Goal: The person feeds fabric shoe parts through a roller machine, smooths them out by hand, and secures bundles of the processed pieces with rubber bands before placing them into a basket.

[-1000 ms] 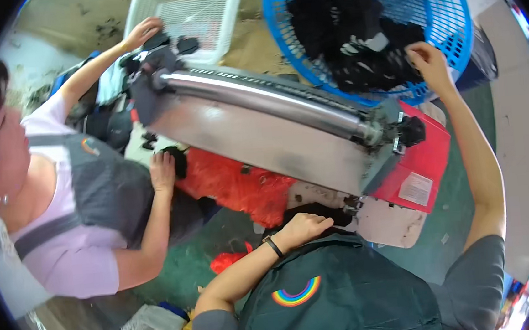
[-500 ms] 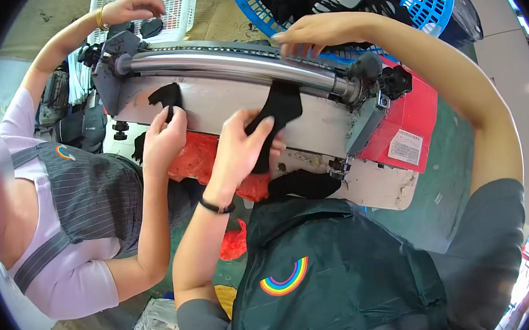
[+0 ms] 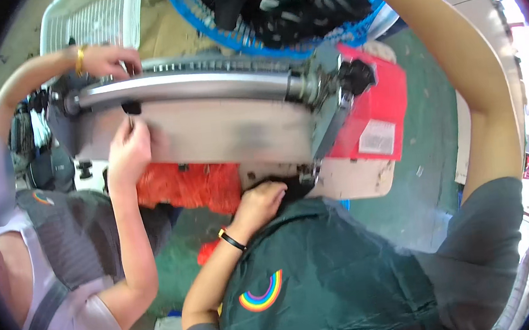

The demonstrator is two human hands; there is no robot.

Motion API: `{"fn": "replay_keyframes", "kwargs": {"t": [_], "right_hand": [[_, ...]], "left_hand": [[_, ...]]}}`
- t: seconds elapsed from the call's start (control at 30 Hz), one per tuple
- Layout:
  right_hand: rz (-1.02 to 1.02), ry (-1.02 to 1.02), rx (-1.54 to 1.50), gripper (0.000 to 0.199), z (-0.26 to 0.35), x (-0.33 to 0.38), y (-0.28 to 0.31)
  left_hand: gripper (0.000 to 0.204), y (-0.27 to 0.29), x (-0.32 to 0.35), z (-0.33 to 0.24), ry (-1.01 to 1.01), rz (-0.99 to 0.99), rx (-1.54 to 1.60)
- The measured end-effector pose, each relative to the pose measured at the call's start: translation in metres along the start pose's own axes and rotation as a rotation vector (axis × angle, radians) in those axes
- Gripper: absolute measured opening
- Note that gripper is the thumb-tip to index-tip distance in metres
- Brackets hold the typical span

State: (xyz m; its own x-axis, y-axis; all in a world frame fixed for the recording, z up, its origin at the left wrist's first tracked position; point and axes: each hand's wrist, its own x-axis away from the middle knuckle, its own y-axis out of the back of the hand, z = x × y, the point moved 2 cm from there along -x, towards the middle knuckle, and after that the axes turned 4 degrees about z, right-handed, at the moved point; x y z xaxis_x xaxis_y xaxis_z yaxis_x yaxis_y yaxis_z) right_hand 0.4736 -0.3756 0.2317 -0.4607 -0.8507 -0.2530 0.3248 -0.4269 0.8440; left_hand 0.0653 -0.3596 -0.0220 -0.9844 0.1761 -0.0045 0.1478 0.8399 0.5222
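Left hand (image 3: 260, 198) rests on black fabric (image 3: 292, 188) below the machine (image 3: 211, 129).

The right hand is out of sight: the raised right arm (image 3: 491, 95) runs past the top edge above the blue basket (image 3: 247, 37), itself cut off there. The left hand (image 3: 258, 204) shows only its back, so its fingers and any hold on the dark fabric (image 3: 291, 186) stay hidden (under the machine's edge). The co-worker's near hand (image 3: 128, 150) is motion-blurred.
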Motion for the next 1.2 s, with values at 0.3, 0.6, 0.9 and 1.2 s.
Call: {"fn": "replay_keyframes", "kwargs": {"t": [0.3, 0.6, 0.9, 1.2], "right_hand": [[-0.455, 0.237, 0.75, 0.007, -0.053, 0.01, 0.033], [-0.656, -0.589, -0.272, 0.03, -0.168, 0.04, 0.009], [-0.263, -0.836, -0.1, 0.03, -0.161, 0.101, -0.06], [0.352, -0.423, -0.45, 0.057, -0.047, 0.071, -0.045]], "left_hand": [[0.038, -0.032, -0.012, 0.02, -0.072, 0.191, -0.411], [0.014, -0.019, -0.015, 0.017, -0.22, 0.116, -0.16], [0.029, 0.054, 0.016, -0.023, -0.02, 0.176, -0.068], [0.017, 0.151, -0.004, -0.048, 0.623, -0.19, 0.876]]}}
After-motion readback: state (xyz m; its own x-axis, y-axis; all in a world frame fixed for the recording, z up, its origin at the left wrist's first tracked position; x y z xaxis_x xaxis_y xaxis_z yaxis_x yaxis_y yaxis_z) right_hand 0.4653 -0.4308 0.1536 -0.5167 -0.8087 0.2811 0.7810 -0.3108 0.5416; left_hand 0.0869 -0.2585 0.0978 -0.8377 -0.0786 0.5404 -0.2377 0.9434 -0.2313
